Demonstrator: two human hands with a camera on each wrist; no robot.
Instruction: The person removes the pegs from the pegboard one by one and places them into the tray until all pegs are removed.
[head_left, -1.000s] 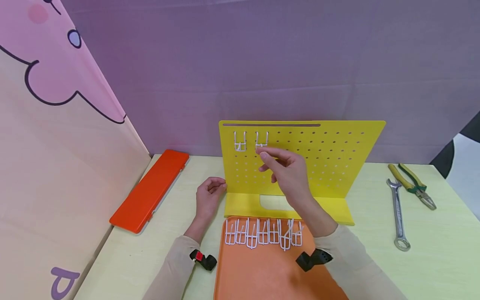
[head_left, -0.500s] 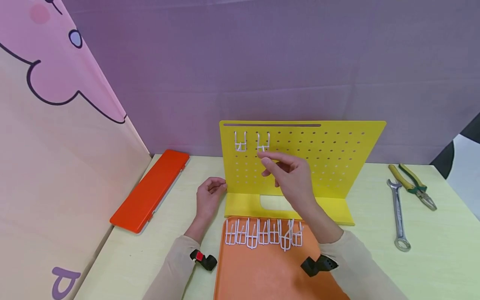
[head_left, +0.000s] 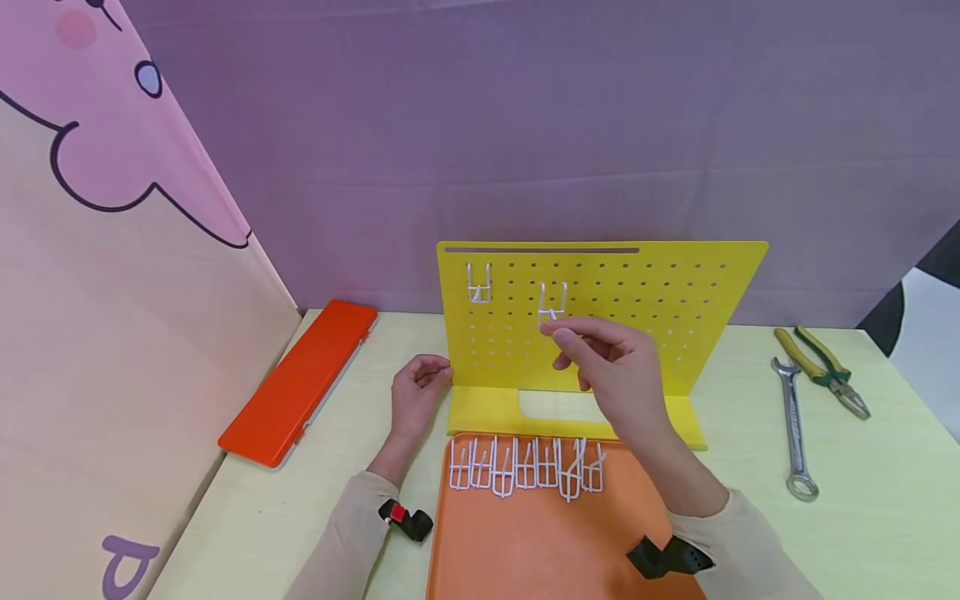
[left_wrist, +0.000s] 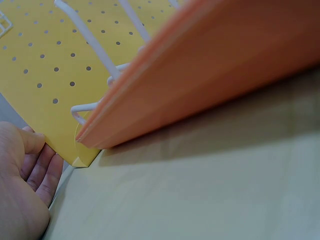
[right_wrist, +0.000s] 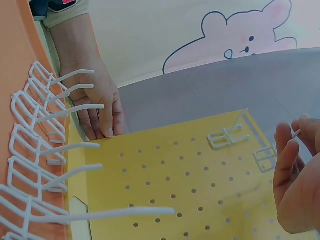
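Note:
My right hand [head_left: 622, 367] pinches the prong of a white wire pegboard hook [head_left: 552, 311] between thumb and index finger. This hook [right_wrist: 265, 159] stands upright in front of the yellow pegboard [head_left: 645, 333]; whether it touches the board, I cannot tell. Another white hook [head_left: 479, 287] hangs in the board's top left holes. At the board's lower left edge, my left hand [head_left: 417, 396] pinches the rim. In the left wrist view, the left hand's thumb [left_wrist: 33, 142] lies against the board's edge, other fingers partly behind it.
An orange tray [head_left: 517, 550] in front of the board bears a row of several white hooks [head_left: 503, 475]. A red flat case [head_left: 300, 383] lies left. A combination wrench [head_left: 797, 433] and pliers [head_left: 828, 372] lie right. Behind hangs a purple cloth [head_left: 480, 150].
My right hand has drawn the hook down and rightward, out of the board's top row where it hung beside the other hook. My left hand has stayed at the edge.

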